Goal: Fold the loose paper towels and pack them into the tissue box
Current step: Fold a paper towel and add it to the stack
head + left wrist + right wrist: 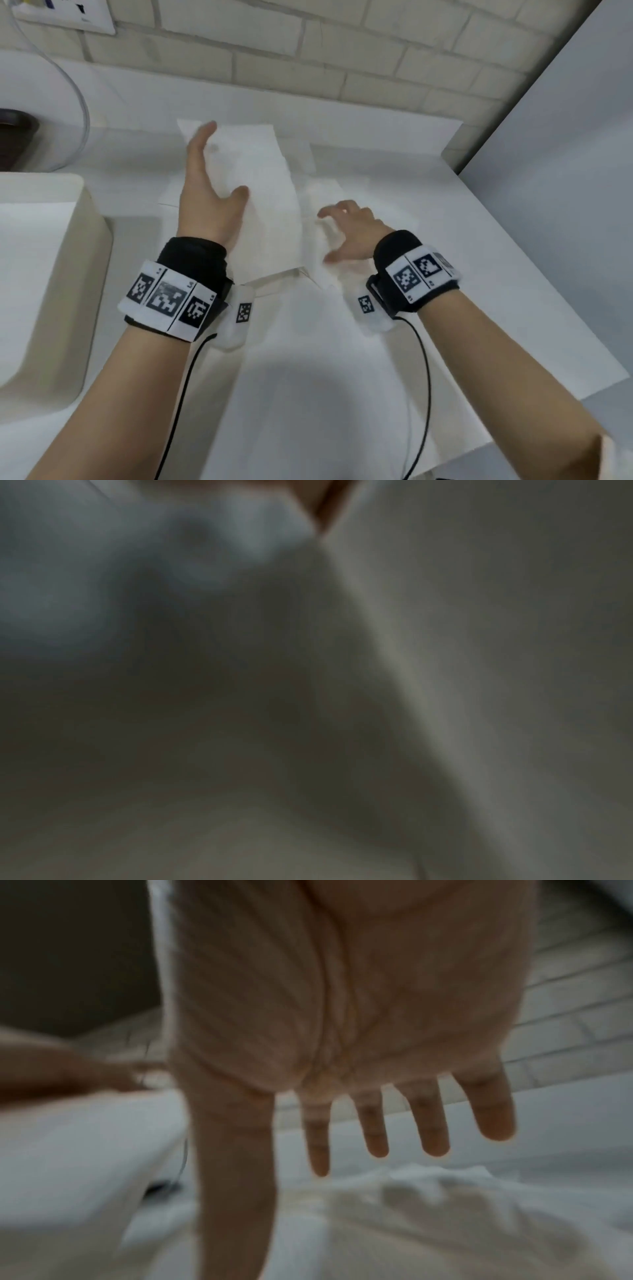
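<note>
Folding a loose paper towel (260,192) on the tabletop (428,192).
Left hand (209,192) is pressing it flat, fingers straight; right hand (349,233), spread and empty, is reaching in, likely to crease next.

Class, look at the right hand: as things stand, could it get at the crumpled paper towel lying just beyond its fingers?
Probably yes. The right hand is open and holds nothing, the crumpled paper towel lies just beyond it, and nothing stands between them.

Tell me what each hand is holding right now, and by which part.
Nothing is held. The left hand rests open against the left side of a paper towel; the right hand is spread open above the towels.
</note>
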Action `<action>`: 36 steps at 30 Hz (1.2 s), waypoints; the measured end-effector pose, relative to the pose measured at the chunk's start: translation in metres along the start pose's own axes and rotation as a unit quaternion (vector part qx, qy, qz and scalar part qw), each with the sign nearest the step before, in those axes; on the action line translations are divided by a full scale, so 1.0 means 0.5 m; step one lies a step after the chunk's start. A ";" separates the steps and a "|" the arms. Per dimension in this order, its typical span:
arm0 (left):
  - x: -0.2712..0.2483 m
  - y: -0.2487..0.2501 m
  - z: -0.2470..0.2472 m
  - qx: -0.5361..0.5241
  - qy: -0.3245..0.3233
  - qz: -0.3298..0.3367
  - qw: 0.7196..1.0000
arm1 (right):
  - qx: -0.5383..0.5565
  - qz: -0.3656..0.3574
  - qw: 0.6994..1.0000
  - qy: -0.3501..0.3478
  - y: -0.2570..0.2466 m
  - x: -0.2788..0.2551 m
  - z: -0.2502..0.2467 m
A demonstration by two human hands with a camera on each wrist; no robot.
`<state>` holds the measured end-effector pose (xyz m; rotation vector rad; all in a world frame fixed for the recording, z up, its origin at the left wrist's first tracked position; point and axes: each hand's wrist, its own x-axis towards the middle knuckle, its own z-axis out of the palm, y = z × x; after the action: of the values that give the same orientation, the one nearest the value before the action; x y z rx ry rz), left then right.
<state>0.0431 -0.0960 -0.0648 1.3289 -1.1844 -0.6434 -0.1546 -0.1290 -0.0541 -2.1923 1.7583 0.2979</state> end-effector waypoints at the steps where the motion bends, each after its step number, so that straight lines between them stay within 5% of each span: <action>1: 0.004 -0.007 -0.005 0.020 0.001 0.000 1.000 | -0.064 -0.005 0.997 -0.041 0.004 0.007 0.013; 4: 0.010 -0.017 -0.018 0.050 0.007 -0.034 0.998 | -0.091 -0.020 0.993 -0.076 0.006 0.021 0.036; 10: 0.011 -0.017 -0.028 0.041 0.018 -0.059 0.997 | -0.145 -0.045 0.988 0.018 -0.013 0.035 0.036; 18: 0.007 -0.020 -0.032 0.029 0.016 -0.067 0.997 | -0.175 -0.070 0.982 0.018 -0.058 -0.007 0.079; 23: 0.002 -0.018 -0.027 0.024 0.003 -0.066 0.998 | -0.235 -0.041 0.970 -0.051 -0.070 0.003 0.082; 28: 0.003 -0.024 -0.036 0.038 0.010 -0.049 0.998 | -0.167 -0.100 0.978 -0.075 -0.036 0.015 0.029; 32: 0.005 -0.031 -0.037 0.037 0.012 -0.042 0.998 | -0.001 -0.106 0.993 -0.056 0.004 -0.007 -0.017; 36: 0.007 -0.035 -0.035 0.037 0.019 -0.042 0.998 | 0.217 -0.104 0.966 0.095 0.042 -0.007 -0.049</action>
<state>0.0644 -0.0958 -0.0776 1.4535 -1.1371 -0.6363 -0.1764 -0.1390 -0.0326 -2.1009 1.4852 -0.3298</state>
